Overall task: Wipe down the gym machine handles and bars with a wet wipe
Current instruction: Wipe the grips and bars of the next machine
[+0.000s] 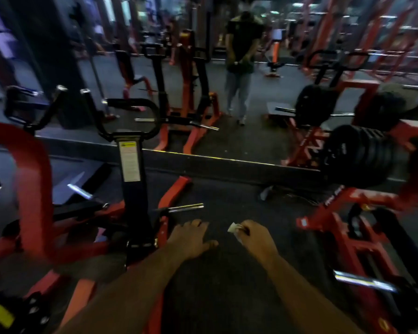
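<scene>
My right hand (256,237) pinches a small crumpled white wet wipe (234,228) in its fingertips, held over the dark floor. My left hand (191,239) hovers beside it with relaxed fingers, holding nothing. Just left of my hands stands a red and black gym machine (132,179) with a black upright post, curved black handles (130,112) at its top and a chrome peg (186,208) sticking out towards my left hand. Neither hand touches the machine.
A wall mirror (227,92) ahead reflects a person and machines. At the right is a red machine (352,227) with a chrome bar (362,282), and stacked black weight plates (357,155). A red frame (32,189) curves at the left. Dark floor lies beneath my hands.
</scene>
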{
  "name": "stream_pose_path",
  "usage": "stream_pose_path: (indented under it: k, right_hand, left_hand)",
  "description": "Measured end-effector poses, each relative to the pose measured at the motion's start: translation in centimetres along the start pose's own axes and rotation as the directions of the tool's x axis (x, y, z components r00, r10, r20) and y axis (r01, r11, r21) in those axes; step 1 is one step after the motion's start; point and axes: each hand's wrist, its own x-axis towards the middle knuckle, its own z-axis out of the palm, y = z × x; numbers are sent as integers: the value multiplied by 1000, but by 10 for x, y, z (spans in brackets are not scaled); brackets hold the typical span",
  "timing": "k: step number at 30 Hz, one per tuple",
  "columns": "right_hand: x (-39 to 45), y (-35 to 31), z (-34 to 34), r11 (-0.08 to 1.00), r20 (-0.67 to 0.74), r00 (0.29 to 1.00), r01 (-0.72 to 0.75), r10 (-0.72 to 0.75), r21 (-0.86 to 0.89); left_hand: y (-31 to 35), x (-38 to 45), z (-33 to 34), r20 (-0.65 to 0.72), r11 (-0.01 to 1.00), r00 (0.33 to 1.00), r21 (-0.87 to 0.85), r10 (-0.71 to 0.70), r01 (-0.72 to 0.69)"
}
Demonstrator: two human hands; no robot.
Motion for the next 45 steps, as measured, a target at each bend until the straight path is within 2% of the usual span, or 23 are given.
stream_pose_path:
  k: [6,11,18,21,26,30,32,36,38,41,43,45]
  right_hand:
    - [105,-41,-16,976,125,973,176,-191,125]
    - [172,-92,-10,948,169,935,294,-311,121]
    - [257,-174,-8,859,150,846,500,-512,112]
    - [298,-218,-8,812,123,802,577,-584,92]
    - [367,-315,-5,661,58,660,751,-749,-7]
    - [423,-392,5,526,-21,526,847,-850,-72]
    - [450,-423,16,471,-5,472,877,-881,-94]
    - [487,-480,38,337,37,347,928,-937,-161]
    - [499,-510,51,290,97,309,942,-946,-170]
    - [513,-544,78,213,284,266,955,-921,-205]
    - [523,-547,93,117,407,185,975,-895,-188]
    - [534,-537,95,56,441,117,987,-890,-148]
  left_hand:
    - [-41,37,-40,-79,973,970,-62,-228,224]
    - [-86,60,-69,-144,921,912,-133,-383,366]
    - [-173,106,-107,-261,872,833,-194,-488,450]
    - [-216,132,-131,-339,856,788,-265,-514,444]
    - [-306,173,-184,-491,840,684,-374,-539,393]
    - [-377,200,-219,-575,836,607,-398,-549,379]
    - [-406,209,-228,-582,821,579,-420,-571,387]
    - [-445,232,-231,-530,783,577,-442,-622,438]
    - [-460,244,-226,-518,776,579,-430,-630,461]
    - [-479,256,-203,-463,777,624,-354,-629,521]
    - [-487,263,-182,-460,767,621,-280,-635,577]
    - [-490,268,-171,-497,773,606,-265,-621,576]
